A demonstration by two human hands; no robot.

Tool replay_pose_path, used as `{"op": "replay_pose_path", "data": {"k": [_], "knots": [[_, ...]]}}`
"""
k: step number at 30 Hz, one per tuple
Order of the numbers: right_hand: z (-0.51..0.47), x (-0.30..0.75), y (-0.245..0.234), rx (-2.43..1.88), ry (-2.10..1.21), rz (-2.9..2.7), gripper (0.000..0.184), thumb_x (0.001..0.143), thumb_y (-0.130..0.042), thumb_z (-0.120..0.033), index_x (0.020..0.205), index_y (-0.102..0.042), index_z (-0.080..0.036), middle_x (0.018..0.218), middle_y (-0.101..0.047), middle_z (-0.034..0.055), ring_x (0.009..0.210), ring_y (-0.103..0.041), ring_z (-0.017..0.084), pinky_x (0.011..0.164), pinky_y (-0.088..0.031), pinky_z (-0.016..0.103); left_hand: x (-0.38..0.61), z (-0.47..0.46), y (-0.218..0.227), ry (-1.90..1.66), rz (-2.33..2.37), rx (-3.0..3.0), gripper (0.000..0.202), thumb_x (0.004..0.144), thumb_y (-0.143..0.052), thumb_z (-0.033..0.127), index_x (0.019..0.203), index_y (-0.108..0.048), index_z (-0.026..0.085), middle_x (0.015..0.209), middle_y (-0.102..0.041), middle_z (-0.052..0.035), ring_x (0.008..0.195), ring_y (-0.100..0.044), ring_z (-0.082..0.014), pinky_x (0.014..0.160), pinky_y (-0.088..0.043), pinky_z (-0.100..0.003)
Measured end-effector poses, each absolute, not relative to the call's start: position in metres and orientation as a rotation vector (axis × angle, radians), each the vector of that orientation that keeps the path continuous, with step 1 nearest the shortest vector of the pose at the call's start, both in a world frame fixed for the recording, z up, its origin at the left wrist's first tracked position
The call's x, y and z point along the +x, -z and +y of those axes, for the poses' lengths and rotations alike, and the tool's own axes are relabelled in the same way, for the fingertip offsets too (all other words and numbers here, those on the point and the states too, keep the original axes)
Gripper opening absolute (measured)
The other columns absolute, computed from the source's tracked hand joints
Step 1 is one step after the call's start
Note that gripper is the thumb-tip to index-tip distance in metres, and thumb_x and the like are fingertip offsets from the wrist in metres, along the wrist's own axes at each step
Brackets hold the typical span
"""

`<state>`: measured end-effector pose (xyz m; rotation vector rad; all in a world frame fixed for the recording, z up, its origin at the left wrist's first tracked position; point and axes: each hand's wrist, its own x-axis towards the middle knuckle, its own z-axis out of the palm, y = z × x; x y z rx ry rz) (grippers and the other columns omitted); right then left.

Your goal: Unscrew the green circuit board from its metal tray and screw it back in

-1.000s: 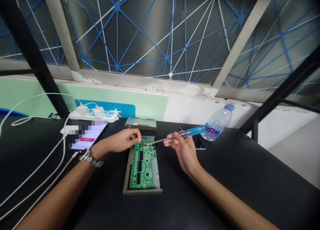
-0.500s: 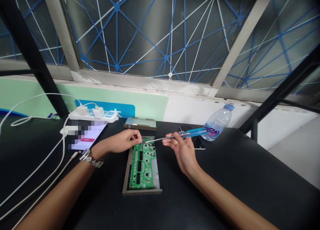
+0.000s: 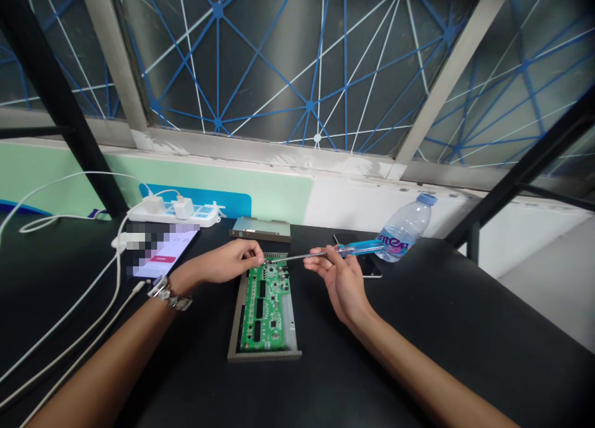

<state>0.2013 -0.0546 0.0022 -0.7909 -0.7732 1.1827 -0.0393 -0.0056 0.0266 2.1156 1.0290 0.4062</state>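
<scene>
My right hand [image 3: 341,279] holds a screwdriver [image 3: 360,248] with a clear blue handle, its thin shaft pointing left and lying nearly level. The tip reaches the far end of a green circuit board [image 3: 264,307], close to my left fingertips. That board sits in a shallow metal case [image 3: 235,329] on the black table. My left hand [image 3: 239,261] is over the board's far left corner, thumb and fingers pinched together. Whatever is between those fingers, if anything, is too small to make out.
Behind the board lies a metal cover [image 3: 260,229]. A water bottle [image 3: 404,227] leans at the right, near a dark phone [image 3: 372,268] partly behind my hand. To the left are a lit phone [image 3: 167,254], a white power strip [image 3: 199,215] and several white cables [image 3: 105,301].
The screwdriver's tip has risen slightly and its shaft lies a little flatter. My right hand has shifted a touch to the right; my left hand keeps its pinch in place.
</scene>
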Motion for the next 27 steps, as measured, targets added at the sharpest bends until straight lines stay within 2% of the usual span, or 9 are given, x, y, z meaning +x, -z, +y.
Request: {"op": "replay_pose_path", "data": {"k": [18, 27], "knots": [[-0.0547, 0.2008, -0.0016, -0.785, -1.170, -0.776, 0.025, 0.079, -0.071, -0.026, 0.085, -0.048, -0.020, 0.077, -0.072, 0.0028, 0.064, -0.071, 0.019, 0.066, -0.059, 0.035, -0.0394, -0.0055, -0.0290, -0.420, 0.985, 2.087, 0.025, 0.090, -0.051, 0.039, 0.091, -0.060, 0.015, 0.085, -0.061, -0.0041, 0.078, -0.054, -0.0167, 0.070, -0.043, -0.028], [-0.0561, 0.2007, 0.0001, -0.783, -1.150, -0.840, 0.028, 0.082, -0.070, -0.029, 0.087, -0.044, -0.021, 0.079, -0.072, 0.0028, 0.065, -0.071, 0.019, 0.066, -0.059, 0.034, -0.0364, -0.0010, -0.0208, -0.471, 0.970, 2.073, 0.021, 0.080, -0.065, 0.035, 0.084, -0.064, 0.015, 0.079, -0.068, -0.0051, 0.072, -0.059, -0.0168, 0.065, -0.045, -0.027]]}}
